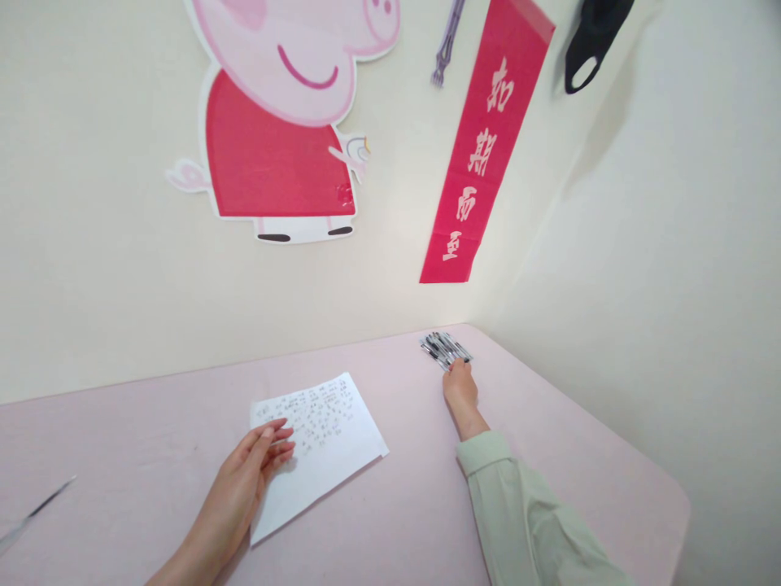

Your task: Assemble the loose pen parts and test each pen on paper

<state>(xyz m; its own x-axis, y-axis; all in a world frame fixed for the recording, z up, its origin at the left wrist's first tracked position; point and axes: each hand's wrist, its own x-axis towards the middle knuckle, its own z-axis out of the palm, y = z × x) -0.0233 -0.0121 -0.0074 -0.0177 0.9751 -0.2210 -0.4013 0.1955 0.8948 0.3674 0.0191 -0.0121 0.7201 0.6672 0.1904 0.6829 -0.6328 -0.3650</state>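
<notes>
A sheet of white paper (329,464) with rows of handwriting on its upper half lies tilted on the pink table. My left hand (259,456) hovers over or rests on its left edge, fingers apart and loosely bent, with nothing in them. Farther off, toward the right, is a heap of pens (444,348), clear-barrelled with dark parts. At the heap's near edge is my right hand (460,387), fingers curled together and touching the pens. Whether a pen is between those fingers is hidden.
A single pen or refill (52,496) lies at the far left of the pink table (415,505). Walls stand behind and to the right. On them hang a cartoon pig cutout (277,155), a red banner (488,146) and a black item (595,41).
</notes>
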